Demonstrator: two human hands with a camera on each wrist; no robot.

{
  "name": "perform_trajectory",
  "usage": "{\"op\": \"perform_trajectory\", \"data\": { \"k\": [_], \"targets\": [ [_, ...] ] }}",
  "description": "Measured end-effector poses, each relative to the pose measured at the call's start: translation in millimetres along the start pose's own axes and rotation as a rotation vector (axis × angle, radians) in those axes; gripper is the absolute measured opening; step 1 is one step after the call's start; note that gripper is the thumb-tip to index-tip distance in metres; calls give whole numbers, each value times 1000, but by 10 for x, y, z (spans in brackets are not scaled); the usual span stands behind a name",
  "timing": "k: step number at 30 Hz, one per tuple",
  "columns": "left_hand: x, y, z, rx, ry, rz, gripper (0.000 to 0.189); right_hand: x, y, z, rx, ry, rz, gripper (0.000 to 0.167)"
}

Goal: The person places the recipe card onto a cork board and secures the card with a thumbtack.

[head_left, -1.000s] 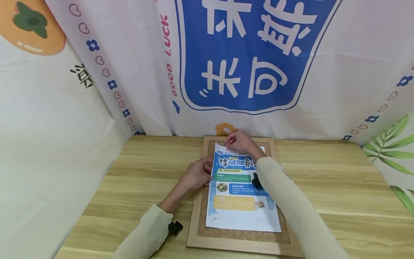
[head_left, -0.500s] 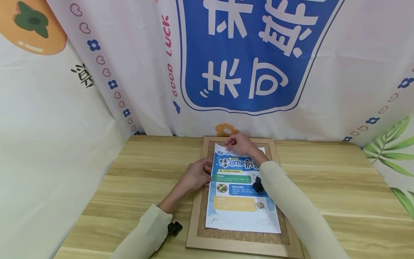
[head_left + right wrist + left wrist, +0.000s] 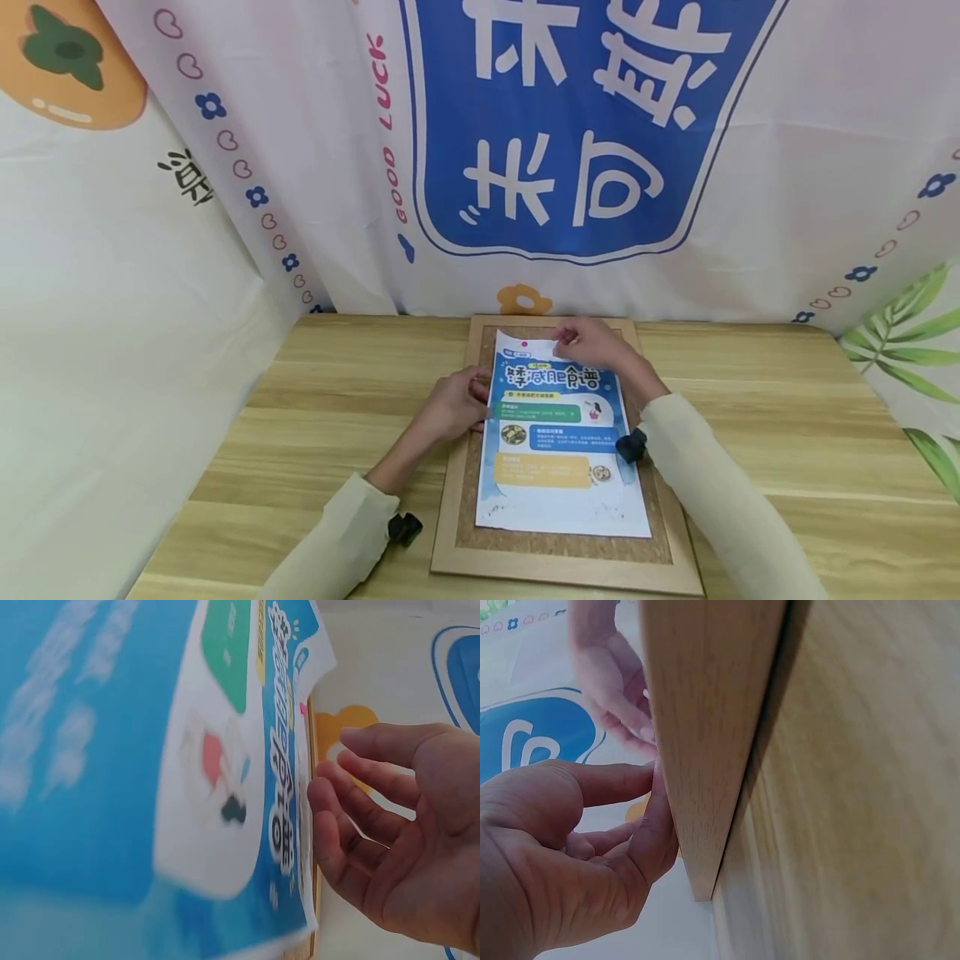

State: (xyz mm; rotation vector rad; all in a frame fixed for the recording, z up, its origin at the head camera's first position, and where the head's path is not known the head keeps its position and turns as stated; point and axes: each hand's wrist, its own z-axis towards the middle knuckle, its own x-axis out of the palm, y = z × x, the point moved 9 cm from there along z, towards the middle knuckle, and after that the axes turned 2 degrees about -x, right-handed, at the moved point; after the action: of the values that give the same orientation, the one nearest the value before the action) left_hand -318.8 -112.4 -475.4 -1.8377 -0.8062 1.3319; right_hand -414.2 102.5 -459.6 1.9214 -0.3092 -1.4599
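A printed paper poster (image 3: 558,508) in blue and white lies on a wood-framed cork board (image 3: 573,546). A small pink pin head (image 3: 524,343) shows near its top edge. My left hand (image 3: 455,404) is at the poster's left edge, thumb and forefinger pinching it. In the left wrist view the left hand's (image 3: 577,840) fingertips meet beside the frame's side, which partly hides them. My right hand (image 3: 592,343) hovers at the poster's top edge, right of the pin. The right wrist view has the right hand (image 3: 397,817) loosely curled, with nothing seen between its fingers.
The board rests on a wood-grain table (image 3: 345,400), its top end near the printed cloth backdrop (image 3: 360,167). Another white cloth (image 3: 135,350) hangs at the left. A black wrist camera (image 3: 405,528) sits on the left sleeve.
My right hand has moved right, away from the pink pin, which it had covered. More of the poster's right side shows. The left hand has stayed in place.
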Motion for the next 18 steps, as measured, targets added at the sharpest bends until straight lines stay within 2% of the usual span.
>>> {"op": "perform_trajectory", "data": {
  "k": [13, 18],
  "targets": [
    [22, 5, 12, 7, 11, 12, 55, -87, -109, -419, -44, 52, -61, 35],
    [4, -4, 2, 2, 11, 7, 55, -147, -134, -606, -38, 53, -82, 38]
  ]
}}
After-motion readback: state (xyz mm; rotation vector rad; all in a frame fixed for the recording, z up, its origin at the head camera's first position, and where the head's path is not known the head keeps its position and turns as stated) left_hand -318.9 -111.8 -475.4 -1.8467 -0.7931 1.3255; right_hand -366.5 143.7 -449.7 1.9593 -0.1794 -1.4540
